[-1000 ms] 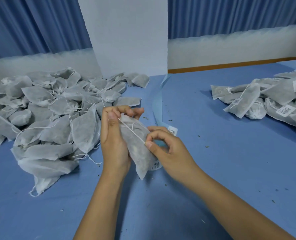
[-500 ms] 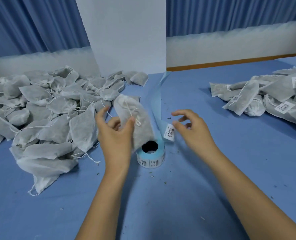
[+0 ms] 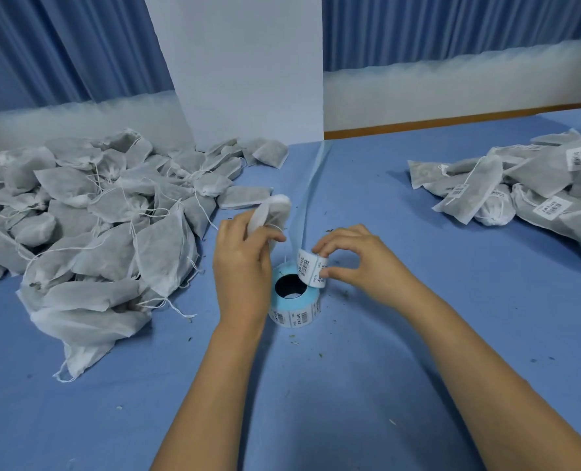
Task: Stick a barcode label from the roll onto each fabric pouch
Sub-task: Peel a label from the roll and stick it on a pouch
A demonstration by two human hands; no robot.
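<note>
Gripping a grey fabric pouch point(image 3: 275, 210), the left hand point(image 3: 243, 266) has its fingers curled round the lower part, just left of the label roll point(image 3: 299, 316) and a little behind it. The hand hides the bottom half of the pouch, and a thin white string shows by the thumb. The right hand point(image 3: 357, 263) sits just right of the roll, thumb and fingertips pinching the loose end of the label strip point(image 3: 311, 266) above the roll's far right rim. Barcodes show on the strip and round the side of the roll, but the print is too small to read. The roll lies flat on the blue table point(image 3: 401, 385), its dark core hole facing up, with the left wrist covering its left edge.

From the pinched end a pale see-through backing ribbon point(image 3: 311, 185) runs away behind the roll towards a white board point(image 3: 248, 62) standing at the back. Small dark crumbs lie scattered on the table around the roll.

Well to the left of the roll a big heap of plain pouches point(image 3: 95, 215) lies tangled in white drawstrings, cut off by the picture's left edge. Well to the right is a smaller heap of labelled pouches point(image 3: 520, 185), several showing barcode stickers, cut off at the right edge. Blue curtains point(image 3: 61, 45) hang behind both heaps
</note>
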